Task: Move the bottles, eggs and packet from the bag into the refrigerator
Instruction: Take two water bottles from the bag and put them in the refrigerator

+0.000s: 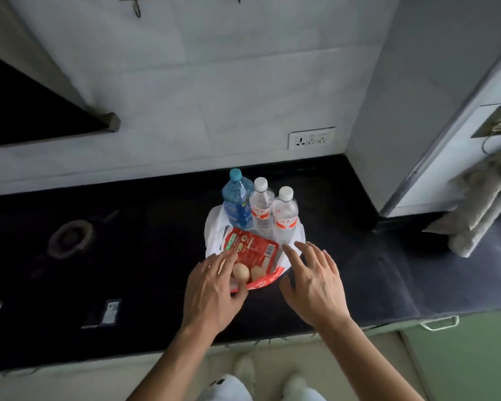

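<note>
The blue bottle (237,202) has a lighter blue cap and a dark blue label. The two clear bottles (261,208) (285,219) have white caps and white labels with red print. The packet (250,251) is red with a green strip and a white barcode patch. The eggs (240,272) are pale brown. The bag (214,233) is white with a red edge. The counter (156,241) is black, and the wall (200,82) has pale grey tiles.

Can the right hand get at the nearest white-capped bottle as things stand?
Probably yes. The right hand hovers open just short of that bottle, which stands upright at the bag's right edge with nothing between them.
</note>
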{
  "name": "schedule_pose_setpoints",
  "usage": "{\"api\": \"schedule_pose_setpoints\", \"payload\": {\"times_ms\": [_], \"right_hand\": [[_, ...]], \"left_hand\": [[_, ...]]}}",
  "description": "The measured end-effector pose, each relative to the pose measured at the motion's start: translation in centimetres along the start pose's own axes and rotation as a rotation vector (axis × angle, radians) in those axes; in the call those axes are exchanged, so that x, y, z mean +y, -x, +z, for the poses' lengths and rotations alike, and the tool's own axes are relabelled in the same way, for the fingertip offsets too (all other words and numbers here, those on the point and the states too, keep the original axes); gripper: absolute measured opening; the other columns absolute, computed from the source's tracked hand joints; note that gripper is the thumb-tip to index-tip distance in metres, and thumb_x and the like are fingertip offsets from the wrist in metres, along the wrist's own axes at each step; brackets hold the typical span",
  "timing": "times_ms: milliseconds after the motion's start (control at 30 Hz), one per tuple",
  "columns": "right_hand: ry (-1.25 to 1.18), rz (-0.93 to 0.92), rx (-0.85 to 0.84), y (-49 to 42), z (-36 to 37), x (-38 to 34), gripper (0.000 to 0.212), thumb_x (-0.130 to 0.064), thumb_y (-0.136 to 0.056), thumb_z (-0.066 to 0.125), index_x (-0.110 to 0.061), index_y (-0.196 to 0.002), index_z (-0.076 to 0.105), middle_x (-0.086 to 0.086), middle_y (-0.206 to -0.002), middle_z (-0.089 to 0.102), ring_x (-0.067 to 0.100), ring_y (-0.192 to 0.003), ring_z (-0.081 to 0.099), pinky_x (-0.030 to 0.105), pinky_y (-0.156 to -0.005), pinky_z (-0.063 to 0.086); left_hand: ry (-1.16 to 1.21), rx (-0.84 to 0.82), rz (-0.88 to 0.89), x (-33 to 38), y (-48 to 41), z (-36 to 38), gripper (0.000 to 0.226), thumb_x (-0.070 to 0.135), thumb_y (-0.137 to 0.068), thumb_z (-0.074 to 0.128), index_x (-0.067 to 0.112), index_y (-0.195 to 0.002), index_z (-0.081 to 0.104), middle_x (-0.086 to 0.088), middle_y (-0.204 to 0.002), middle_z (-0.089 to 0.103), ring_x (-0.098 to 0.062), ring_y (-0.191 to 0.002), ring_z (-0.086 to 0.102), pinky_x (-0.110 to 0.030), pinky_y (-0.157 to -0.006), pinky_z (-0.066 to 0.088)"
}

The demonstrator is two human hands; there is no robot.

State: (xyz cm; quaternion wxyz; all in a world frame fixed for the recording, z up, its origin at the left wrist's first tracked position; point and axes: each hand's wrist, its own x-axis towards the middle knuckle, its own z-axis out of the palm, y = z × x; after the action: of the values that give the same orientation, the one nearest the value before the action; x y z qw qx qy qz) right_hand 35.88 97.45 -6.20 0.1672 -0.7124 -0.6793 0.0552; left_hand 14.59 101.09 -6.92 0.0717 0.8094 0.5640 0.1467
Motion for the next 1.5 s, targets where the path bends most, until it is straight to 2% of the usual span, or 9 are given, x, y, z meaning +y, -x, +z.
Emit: {"api": "schedule_pose_setpoints", "payload": {"times_ms": [100,200,367,667,767,867,1133,1300,1500], "right_hand": [[-0.018,-0.008,-0.018,-1.1,0.8,-0.3,0.058,-0.042,-0.084,0.042,-0.021,-0.137,0.053,0.008,-0.136,0.059,0.03,-0.129,0.053,0.053,-0.107,0.043],[-0.028,0.015,-0.028,-1.9,1.6,-0.3,0.056,-0.042,-0.084,0.052,-0.02,-0.136,0.053,0.008,-0.134,0.059,0.031,-0.127,0.055,0.052,-0.106,0.044],[-0.053,0.1,-0.021,-4.2,2.0,0.8,0.061,-0.046,-0.084,0.06,-0.021,-0.138,0.051,0.008,-0.135,0.059,0.031,-0.125,0.055,0.049,-0.104,0.047],[-0.276,0.366,-0.021,-9.3,2.6,2.1,0.084,-0.052,-0.082,0.071,-0.027,-0.151,0.03,0.001,-0.145,0.047,0.023,-0.129,0.049,0.04,-0.099,0.048],[-0.398,0.443,-0.025,-10.6,4.2,2.4,0.091,-0.058,-0.078,0.073,-0.032,-0.151,0.026,-0.002,-0.147,0.045,0.02,-0.129,0.05,0.039,-0.093,0.052],[-0.501,0.467,0.007,-11.5,5.8,2.5,0.094,-0.057,-0.074,0.078,-0.03,-0.15,0.029,-0.002,-0.146,0.046,0.018,-0.126,0.051,0.028,-0.084,0.046],[-0.807,0.547,0.134,-12.8,9.2,1.7,0.077,-0.055,-0.067,0.085,-0.055,-0.127,0.036,-0.017,-0.127,0.057,0.005,-0.111,0.059,0.027,-0.085,0.051],[-0.875,0.603,0.168,-13.4,9.7,1.8,0.076,-0.051,-0.068,0.085,-0.049,-0.127,0.038,-0.02,-0.117,0.059,0.0,-0.102,0.062,0.014,-0.075,0.046],[-0.876,0.619,0.169,-13.8,10.0,2.6,0.072,-0.043,-0.067,0.088,-0.038,-0.127,0.047,-0.021,-0.107,0.06,-0.003,-0.096,0.062,0.014,-0.075,0.046]], "left_hand": [[0.02,0.016,-0.017,-1.0,-0.2,0.3,0.055,0.047,-0.086,0.063,0.014,-0.13,0.059,0.0,-0.126,0.065,-0.018,-0.114,0.061,-0.038,-0.096,0.051],[0.049,0.018,-0.027,-1.6,-0.7,0.7,0.058,0.048,-0.085,0.065,0.015,-0.131,0.056,0.001,-0.126,0.064,-0.017,-0.113,0.061,-0.037,-0.095,0.052],[0.163,0.059,-0.043,-0.9,-4.3,0.8,0.059,0.051,-0.087,0.053,0.017,-0.135,0.051,0.002,-0.127,0.063,-0.014,-0.116,0.059,-0.033,-0.098,0.052],[0.603,0.127,-0.258,1.5,-12.7,3.3,0.052,0.033,-0.087,0.071,0.019,-0.135,0.054,0.001,-0.127,0.063,-0.012,-0.116,0.061,-0.033,-0.096,0.054],[0.58,0.179,-0.285,1.9,-13.7,5.0,0.053,0.042,-0.086,0.068,0.019,-0.132,0.055,0.001,-0.127,0.064,-0.012,-0.114,0.063,-0.032,-0.091,0.057],[0.564,0.258,-0.289,2.3,-14.5,6.0,0.058,0.039,-0.086,0.072,0.016,-0.135,0.053,-0.002,-0.13,0.063,-0.014,-0.118,0.062,-0.036,-0.091,0.058],[0.469,0.317,-0.293,3.1,-16.2,7.4,0.068,0.042,-0.082,0.076,0.012,-0.139,0.052,-0.007,-0.136,0.062,-0.021,-0.125,0.059,-0.046,-0.099,0.053],[0.401,0.295,-0.279,2.9,-16.9,7.9,0.073,0.044,-0.078,0.08,0.012,-0.138,0.054,-0.005,-0.135,0.063,-0.02,-0.128,0.057,-0.045,-0.105,0.049],[0.43,0.284,-0.346,3.3,-17.3,8.8,0.068,0.038,-0.072,0.086,0.012,-0.129,0.06,-0.008,-0.126,0.068,-0.024,-0.118,0.063,-0.048,-0.098,0.053]]}}
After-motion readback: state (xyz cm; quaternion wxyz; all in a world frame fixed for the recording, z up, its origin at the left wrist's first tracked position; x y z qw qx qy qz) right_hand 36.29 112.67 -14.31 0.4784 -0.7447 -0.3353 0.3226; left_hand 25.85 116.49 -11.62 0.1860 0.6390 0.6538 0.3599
